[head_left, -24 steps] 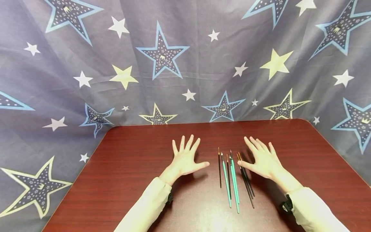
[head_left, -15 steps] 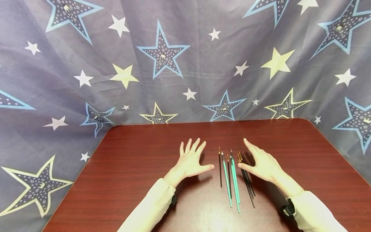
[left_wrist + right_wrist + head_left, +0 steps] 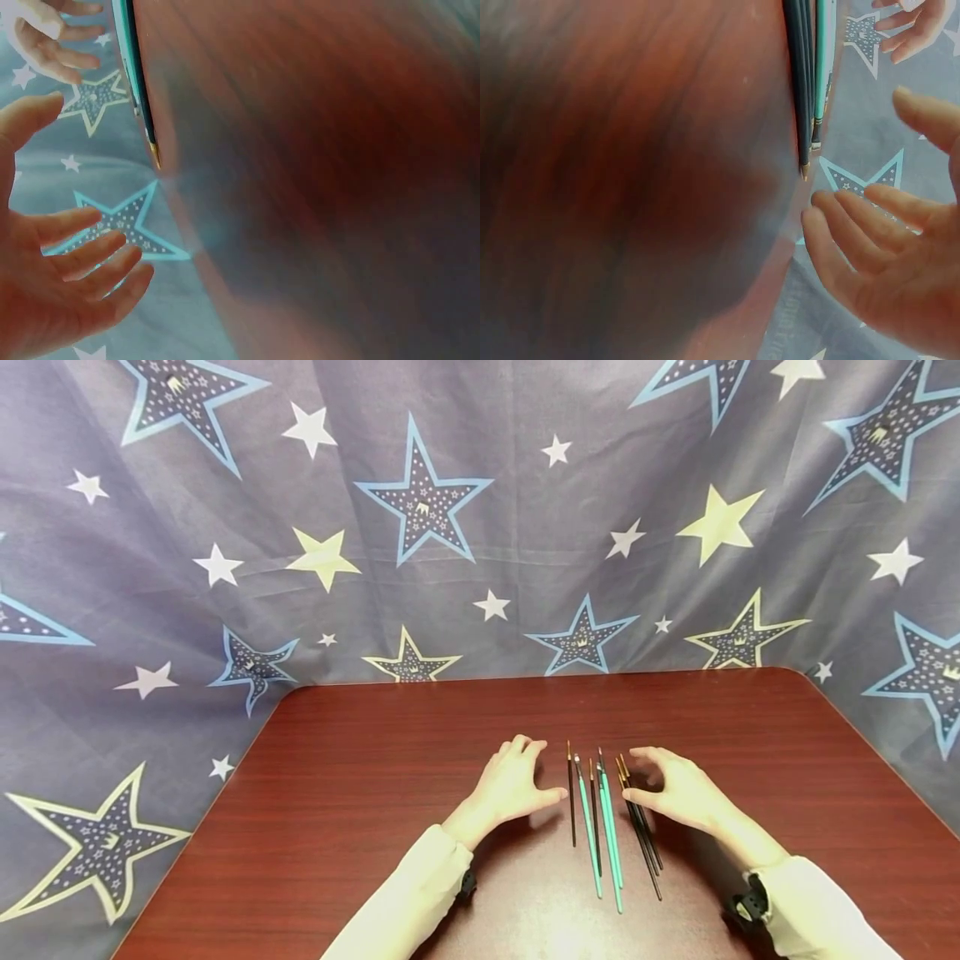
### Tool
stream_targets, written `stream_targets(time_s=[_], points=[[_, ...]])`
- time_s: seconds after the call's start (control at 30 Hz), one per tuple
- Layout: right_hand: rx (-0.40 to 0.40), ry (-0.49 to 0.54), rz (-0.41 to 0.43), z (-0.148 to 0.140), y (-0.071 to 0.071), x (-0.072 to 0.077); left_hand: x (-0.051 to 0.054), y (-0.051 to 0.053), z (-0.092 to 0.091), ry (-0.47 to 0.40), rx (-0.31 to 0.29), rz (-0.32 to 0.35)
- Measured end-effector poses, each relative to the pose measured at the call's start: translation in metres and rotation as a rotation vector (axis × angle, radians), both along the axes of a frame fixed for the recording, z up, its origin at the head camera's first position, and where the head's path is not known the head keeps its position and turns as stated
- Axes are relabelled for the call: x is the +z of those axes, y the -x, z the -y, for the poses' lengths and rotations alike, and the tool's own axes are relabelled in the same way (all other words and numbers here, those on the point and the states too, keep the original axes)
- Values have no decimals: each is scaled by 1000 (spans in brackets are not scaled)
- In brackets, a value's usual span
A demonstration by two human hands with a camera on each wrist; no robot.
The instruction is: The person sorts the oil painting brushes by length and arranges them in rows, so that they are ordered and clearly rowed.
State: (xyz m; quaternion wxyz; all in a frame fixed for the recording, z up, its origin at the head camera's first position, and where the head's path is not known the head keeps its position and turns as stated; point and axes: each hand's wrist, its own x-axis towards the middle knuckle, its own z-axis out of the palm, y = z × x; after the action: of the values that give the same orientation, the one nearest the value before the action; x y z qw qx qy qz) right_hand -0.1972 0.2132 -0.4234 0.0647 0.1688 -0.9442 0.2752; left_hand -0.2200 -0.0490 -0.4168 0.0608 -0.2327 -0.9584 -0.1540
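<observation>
Several thin brushes lie side by side on the table, some with black handles (image 3: pixel 573 810) and some with turquoise handles (image 3: pixel 610 835), tips toward the far edge. The left hand (image 3: pixel 508 787) is just left of the leftmost black brush, fingers slightly bent and thumb apart, holding nothing. On the other side, the right hand (image 3: pixel 686 792) hovers by the black brushes (image 3: pixel 645 839), its thumb tip over or beside them; contact cannot be told. In the left wrist view, the left hand (image 3: pixel 67 262) has loose, spread fingers. The right wrist view shows the right hand (image 3: pixel 900 255) likewise empty.
The dark red wooden table (image 3: pixel 360 777) has rounded far corners. Behind it and at both sides hangs a grey cloth (image 3: pixel 510 543) printed with stars. A dark band with a small device (image 3: pixel 750 902) is at the right wrist.
The left hand has moved right, closer to the brushes, and its fingers have bent from a wide spread. The right hand's fingers have drawn together and bent, staying near the black brushes.
</observation>
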Motion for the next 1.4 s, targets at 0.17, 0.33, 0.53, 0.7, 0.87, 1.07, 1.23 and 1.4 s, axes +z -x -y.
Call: stream_targets(time_s=[0.17, 0.33, 0.53, 0.7, 0.87, 1.07, 1.23, 1.4], points=[[5, 54, 42, 1, 0, -1, 3, -3, -11, -17, 34, 23], [-5, 154, 176, 4, -4, 2, 4, -5, -21, -25, 46, 72], [-5, 231, 279, 7, -5, -1, -1, -2, -31, -98, 45, 135], [-20, 232, 308, 7, -3, -4, -7, 1, -36, -145, 43, 188], [-26, 267, 356, 8, -3, -7, -11, 2, -40, -157, 74, 292], [-20, 309, 406, 8, -3, -8, -10, -1, -46, -177, 100, 410], [-10, 348, 446, 8, -3, -8, -11, -3, -49, -233, 138, 442], [-20, 363, 466, 9, -2, -6, -12, -3, -50, -249, 154, 434]])
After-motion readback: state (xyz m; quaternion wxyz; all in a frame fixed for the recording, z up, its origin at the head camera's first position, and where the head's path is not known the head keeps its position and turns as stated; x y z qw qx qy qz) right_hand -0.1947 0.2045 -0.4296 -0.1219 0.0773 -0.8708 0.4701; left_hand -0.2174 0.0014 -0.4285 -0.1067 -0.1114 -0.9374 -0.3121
